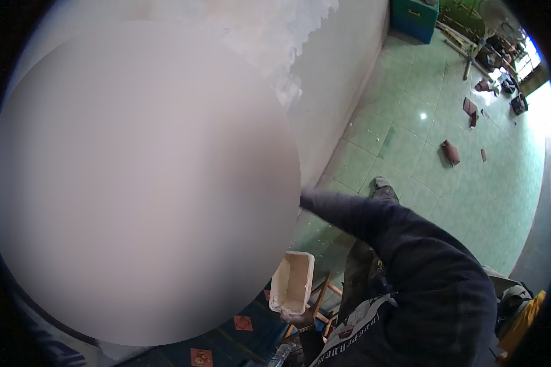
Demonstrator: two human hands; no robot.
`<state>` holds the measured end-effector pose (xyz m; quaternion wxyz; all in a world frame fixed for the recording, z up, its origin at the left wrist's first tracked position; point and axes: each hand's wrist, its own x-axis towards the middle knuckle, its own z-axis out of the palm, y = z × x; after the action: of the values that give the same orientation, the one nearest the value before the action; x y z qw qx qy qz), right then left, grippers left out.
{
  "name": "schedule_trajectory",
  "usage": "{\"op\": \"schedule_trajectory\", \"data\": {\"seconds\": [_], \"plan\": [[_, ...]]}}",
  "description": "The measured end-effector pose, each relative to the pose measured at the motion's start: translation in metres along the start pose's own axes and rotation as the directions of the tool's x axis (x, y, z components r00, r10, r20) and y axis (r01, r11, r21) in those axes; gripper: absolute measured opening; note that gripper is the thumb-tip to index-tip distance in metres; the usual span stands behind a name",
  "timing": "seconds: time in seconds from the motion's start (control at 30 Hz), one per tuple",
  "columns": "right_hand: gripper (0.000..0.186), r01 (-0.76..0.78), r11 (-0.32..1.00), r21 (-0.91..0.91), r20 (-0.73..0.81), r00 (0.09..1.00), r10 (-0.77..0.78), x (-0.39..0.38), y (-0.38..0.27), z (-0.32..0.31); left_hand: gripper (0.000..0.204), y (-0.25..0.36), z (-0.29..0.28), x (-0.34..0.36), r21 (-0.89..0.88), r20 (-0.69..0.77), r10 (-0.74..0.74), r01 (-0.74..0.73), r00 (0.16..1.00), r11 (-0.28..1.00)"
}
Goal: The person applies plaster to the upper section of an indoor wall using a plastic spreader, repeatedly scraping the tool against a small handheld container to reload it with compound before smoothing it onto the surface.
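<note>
My left hand (pixel 299 318) grips the lower end of a whitish rectangular tub (pixel 297 281), its open side facing me and its rim smeared. The inside of the tub looks pale beige. My right arm (pixel 373 217), in a dark sleeve, stretches left toward the wall (pixel 333 79). A large blurred disc covers the left half of the head view. My right hand and anything it may hold are hidden behind that disc. White uneven patches (pixel 269 30) show on the grey wall above it.
Below the tub are wooden bars (pixel 320 296) and a dark blue surface with red paper squares (pixel 201 357). Brown pieces (pixel 450 153) lie on the green tiled floor (pixel 404 147). A green-blue box (pixel 414 23) stands by the far wall, with a fan (pixel 499 18) and clutter to its right.
</note>
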<state>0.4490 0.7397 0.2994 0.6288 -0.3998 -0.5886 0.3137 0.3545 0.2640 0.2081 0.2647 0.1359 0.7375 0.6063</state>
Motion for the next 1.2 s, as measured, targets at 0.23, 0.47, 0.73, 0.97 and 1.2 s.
{"op": "schedule_trajectory", "data": {"seconds": [0.23, 0.47, 0.73, 0.97, 1.2], "plan": [[0.048, -0.271, 0.941, -0.201, -0.185, 0.954, 0.235, 0.059, 0.021, -0.096, 0.081, 0.003, 0.020, 0.001, 0.274, 0.051, 0.135, -0.144, 0.990, 0.951], [0.057, -0.169, 0.966, -0.194, -0.387, 0.918, 0.082, 0.129, 0.097, -0.063, 0.081, 0.012, 0.057, -0.028, -0.175, -0.035, -0.181, 0.172, 0.983, 0.969], [0.065, -0.165, 0.986, -0.027, 0.303, 0.939, 0.165, -0.035, -0.027, 0.004, 0.081, 0.015, 0.047, -0.035, -0.003, -0.056, -0.075, 0.075, 0.996, 0.997], [0.061, -0.290, 0.957, -0.012, -0.088, 0.954, 0.288, 0.026, 0.051, -0.064, 0.069, 0.049, 0.073, -0.031, -0.467, 0.246, -0.247, 0.338, 0.937, 0.817], [0.065, -0.107, 0.993, -0.058, -0.075, 0.992, 0.102, 0.049, 0.111, -0.040, 0.074, 0.024, 0.096, -0.030, -0.009, 0.064, -0.233, 0.234, 0.970, 0.972]]}}
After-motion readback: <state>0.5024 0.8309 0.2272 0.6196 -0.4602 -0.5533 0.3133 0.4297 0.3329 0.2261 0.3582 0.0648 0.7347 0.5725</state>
